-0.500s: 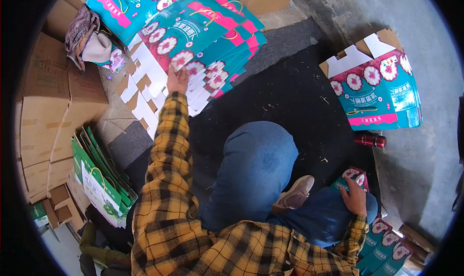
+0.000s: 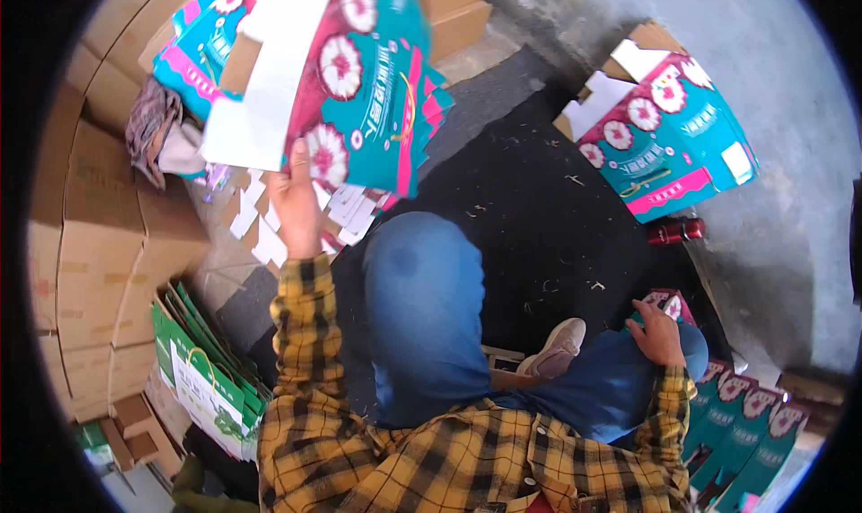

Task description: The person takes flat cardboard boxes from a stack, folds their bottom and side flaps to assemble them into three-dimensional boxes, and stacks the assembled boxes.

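My left hand [image 2: 298, 206] grips the lower edge of a flat teal-and-pink carton [image 2: 382, 100] with round flower-like pictures, white flaps and a yellow cord handle. It is raised and tilted over a stack of like flat cartons [image 2: 355, 215], which it mostly hides. On my bent knee lies my right hand [image 2: 660, 340], fingers apart, holding nothing. Just beyond it a small teal-and-maroon box [image 2: 669, 305] shows in part. At the right stands an opened-up carton [image 2: 660, 145] of the same kind, its top flaps up.
A red flask [image 2: 678, 231] lies by the carton at the right. Brown boxes [image 2: 103, 234] pile up at the left, with green cartons [image 2: 205, 369] nearer me. More teal boxes [image 2: 750, 428] stand at the lower right. Black matting [image 2: 512, 199] covers the floor.
My left hand has lifted a flat carton off the stack and drawn it nearer me. My right hand stays on the knee. The view has shifted slightly.
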`<action>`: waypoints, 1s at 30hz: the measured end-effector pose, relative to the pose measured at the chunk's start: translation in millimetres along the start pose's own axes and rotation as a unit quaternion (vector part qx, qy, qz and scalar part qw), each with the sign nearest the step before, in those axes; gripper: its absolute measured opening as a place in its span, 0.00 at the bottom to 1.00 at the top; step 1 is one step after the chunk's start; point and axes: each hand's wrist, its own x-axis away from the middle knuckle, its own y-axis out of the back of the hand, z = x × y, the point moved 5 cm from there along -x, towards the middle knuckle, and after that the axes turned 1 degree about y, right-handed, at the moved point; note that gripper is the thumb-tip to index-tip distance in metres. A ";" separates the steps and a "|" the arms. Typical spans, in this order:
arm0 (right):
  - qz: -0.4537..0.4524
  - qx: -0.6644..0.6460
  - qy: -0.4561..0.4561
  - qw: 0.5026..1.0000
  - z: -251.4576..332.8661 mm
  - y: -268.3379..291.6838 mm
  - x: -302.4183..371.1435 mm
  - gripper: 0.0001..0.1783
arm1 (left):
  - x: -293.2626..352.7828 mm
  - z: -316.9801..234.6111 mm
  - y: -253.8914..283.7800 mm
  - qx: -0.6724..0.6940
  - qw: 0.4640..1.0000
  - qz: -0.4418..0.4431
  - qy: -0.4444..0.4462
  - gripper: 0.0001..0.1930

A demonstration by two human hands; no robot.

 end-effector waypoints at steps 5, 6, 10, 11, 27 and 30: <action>-0.131 -0.071 0.084 0.985 -5.3 31.0 7.0 0.22 | 50.8 -102.6 -90.2 0.055 0.979 0.180 -0.074 0.08; -0.192 -0.080 0.085 0.974 2.5 49.9 1.9 0.23 | 54.9 -108.0 -102.3 0.045 0.963 0.248 -0.095 0.08; -0.421 -0.102 0.039 0.900 -2.9 118.3 9.1 0.32 | 95.0 -123.3 -178.3 -0.042 0.873 0.470 -0.124 0.16; -0.429 -0.094 0.055 0.897 -2.1 130.2 9.9 0.35 | 106.2 -118.7 -194.8 -0.052 0.855 0.504 -0.112 0.17; -0.098 -0.580 0.018 0.808 -5.8 85.1 -81.7 0.21 | 229.1 -68.7 -275.2 -0.201 0.769 0.539 -0.278 0.53; -0.111 -0.599 0.011 0.793 -11.5 82.5 -89.5 0.21 | 280.9 -54.2 -280.9 -0.179 0.743 0.603 -0.231 0.61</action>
